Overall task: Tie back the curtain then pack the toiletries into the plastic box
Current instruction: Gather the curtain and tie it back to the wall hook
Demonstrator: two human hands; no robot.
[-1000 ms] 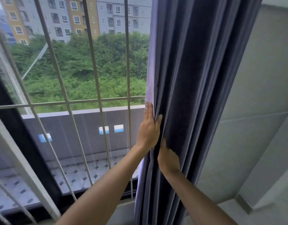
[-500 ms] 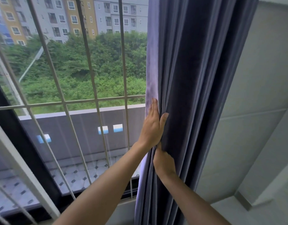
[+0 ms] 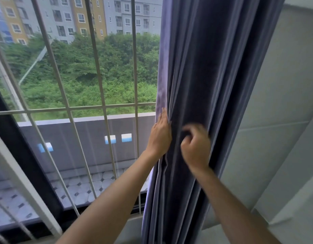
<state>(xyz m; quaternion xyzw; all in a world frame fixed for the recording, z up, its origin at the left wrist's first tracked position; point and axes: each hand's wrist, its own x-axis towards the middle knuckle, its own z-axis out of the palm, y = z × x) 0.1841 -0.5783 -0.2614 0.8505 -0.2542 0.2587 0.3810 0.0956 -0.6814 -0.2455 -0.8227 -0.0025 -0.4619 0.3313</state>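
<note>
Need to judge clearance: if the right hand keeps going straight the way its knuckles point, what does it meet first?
Most likely the curtain: the right hand sits in front of its dark folds, fingers curled and blurred. Depth is unclear, so it may already touch the fabric.

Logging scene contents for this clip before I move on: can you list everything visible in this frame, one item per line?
curtain: one, dark purple-grey, gathered in vertical folds right of the window
window bars: one white grille, across the window at left
balcony wall: one, grey, beyond the bars
balcony floor tiles: many, white with dark dots, below that wall
trees: dense green mass, beyond the balcony
apartment blocks: several, grey and yellow, top left
room wall: one, pale grey, right of the curtain
left hand: flat on the curtain's left edge
right hand: blurred, fingers curled, at the curtain's front folds
</note>
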